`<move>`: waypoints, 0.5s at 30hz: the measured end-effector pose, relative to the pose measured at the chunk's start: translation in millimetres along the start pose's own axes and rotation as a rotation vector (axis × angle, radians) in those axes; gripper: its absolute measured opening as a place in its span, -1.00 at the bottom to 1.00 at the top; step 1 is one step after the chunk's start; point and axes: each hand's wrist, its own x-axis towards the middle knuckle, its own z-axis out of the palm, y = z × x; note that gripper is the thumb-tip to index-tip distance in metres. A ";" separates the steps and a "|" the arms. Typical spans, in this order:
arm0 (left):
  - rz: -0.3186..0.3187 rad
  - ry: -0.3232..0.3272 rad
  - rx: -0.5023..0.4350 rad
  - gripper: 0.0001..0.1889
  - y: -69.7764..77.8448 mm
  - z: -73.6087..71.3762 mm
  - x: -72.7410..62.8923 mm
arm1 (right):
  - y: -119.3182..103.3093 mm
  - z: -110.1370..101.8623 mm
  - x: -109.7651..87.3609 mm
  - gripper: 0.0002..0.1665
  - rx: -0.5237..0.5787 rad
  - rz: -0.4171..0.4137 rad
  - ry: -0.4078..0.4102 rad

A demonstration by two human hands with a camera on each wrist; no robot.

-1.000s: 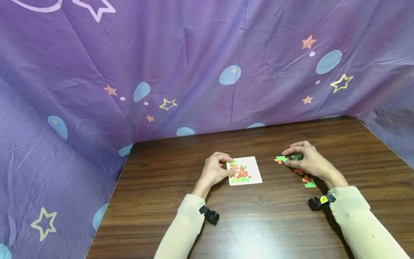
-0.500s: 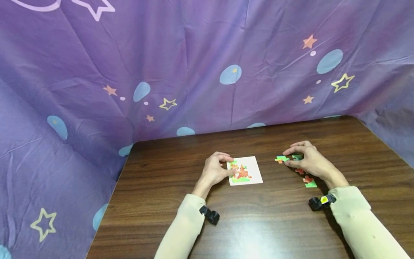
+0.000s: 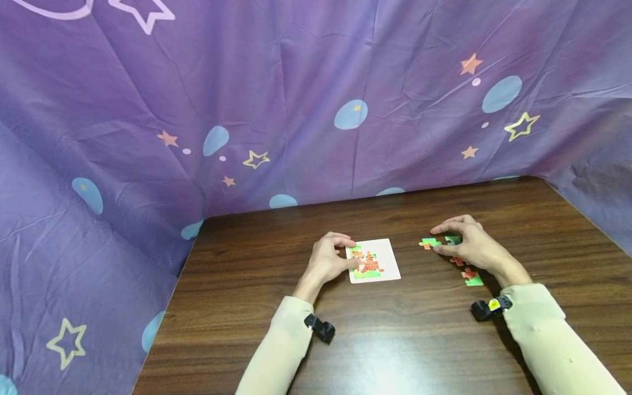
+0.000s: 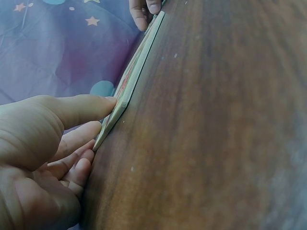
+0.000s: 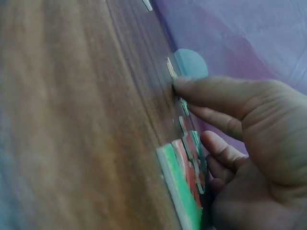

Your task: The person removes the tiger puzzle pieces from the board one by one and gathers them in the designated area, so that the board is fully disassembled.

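The wood-grained table [image 3: 247, 258] looks glossy, the backdrop [image 3: 316, 71] creased cloth, the puzzle board [image 3: 389, 262] smooth.

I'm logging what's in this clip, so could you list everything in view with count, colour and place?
Table: one, dark brown, under the work
Curtain: count unclear, purple with stars and ovals, around the table
Board: one, white, on the table
Pieces on the board: count unclear, red-orange and green, towards its left
Loose pieces: at least four, red, orange and green, right of the board
Wrist cameras: two, black, one per wrist
Sleeves: two, pale, lower head view
Left hand: one, bare, at the board's left edge
Right hand: one, bare, at the leftmost loose piece
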 end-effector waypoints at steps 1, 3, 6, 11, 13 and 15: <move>0.001 0.000 0.000 -0.60 0.3 -0.2 -0.1 | -1.3 -0.6 0.6 -0.37 -0.007 -0.014 0.002; 0.002 0.002 0.002 -0.60 0.8 -0.7 -0.3 | -5.2 -2.8 1.5 -0.32 -0.021 -0.041 0.012; 0.000 0.002 0.005 -0.60 1.6 -1.0 -0.6 | -17.0 -8.0 2.5 -0.27 -0.026 -0.074 0.043; 0.004 0.004 0.004 -0.59 1.2 -0.4 -0.2 | -47.5 -13.6 2.9 -0.24 0.015 -0.108 0.122; 0.006 0.004 0.002 -0.59 0.6 -0.1 -0.1 | -60.6 -12.2 3.6 -0.26 0.047 -0.126 0.129; 0.004 0.001 -0.001 -0.59 0.3 0.0 -0.4 | -72.4 -8.4 4.2 -0.28 0.087 -0.132 0.116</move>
